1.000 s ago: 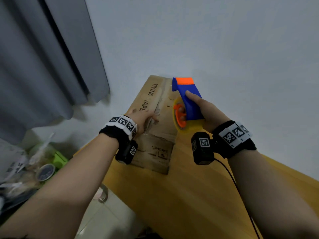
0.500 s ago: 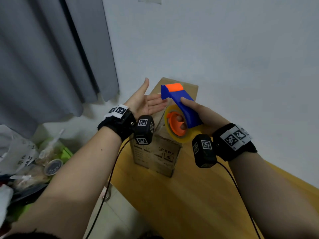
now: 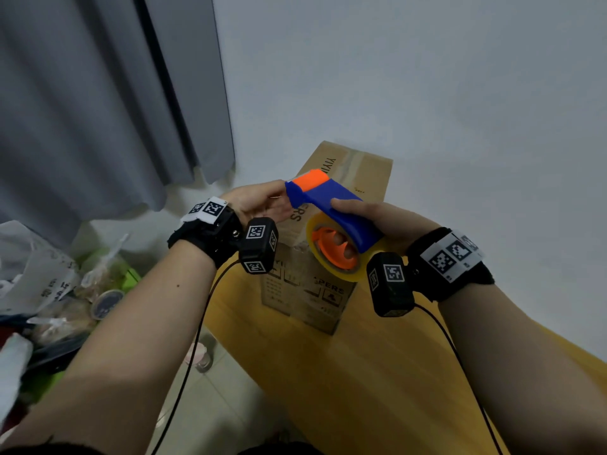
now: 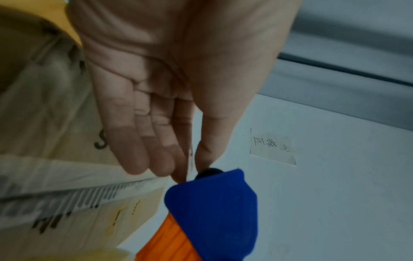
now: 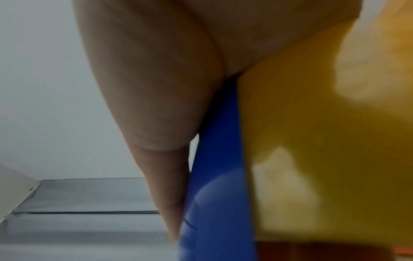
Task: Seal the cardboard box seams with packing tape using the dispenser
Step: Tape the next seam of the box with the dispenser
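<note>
A long cardboard box (image 3: 358, 172) lies on the wooden table (image 3: 361, 372), its top seam taped at the far end. My right hand (image 3: 387, 218) grips the blue and orange tape dispenser (image 3: 331, 201) above the box, thumb on the blue body and fingers through the orange core of the yellowish tape roll (image 3: 345, 275). My left hand (image 3: 259, 201) is at the dispenser's front end, palm up. In the left wrist view its thumb and forefinger (image 4: 190, 169) pinch a thin clear tape end at the blue nose (image 4: 212, 211). The right wrist view is filled by palm (image 5: 156, 70), blue body (image 5: 219, 176) and roll (image 5: 312, 123).
A grey curtain (image 3: 98, 93) hangs at the left and a white wall stands close behind the box. Bags and packets (image 3: 65, 290) clutter the floor left of the table. A small paper note (image 4: 272, 146) is stuck on the wall. Wrist cables hang below both arms.
My left hand left the box top, turned palm up and came to the dispenser's front. The right hand lifted the dispenser off the box and tilted its nose leftward.
</note>
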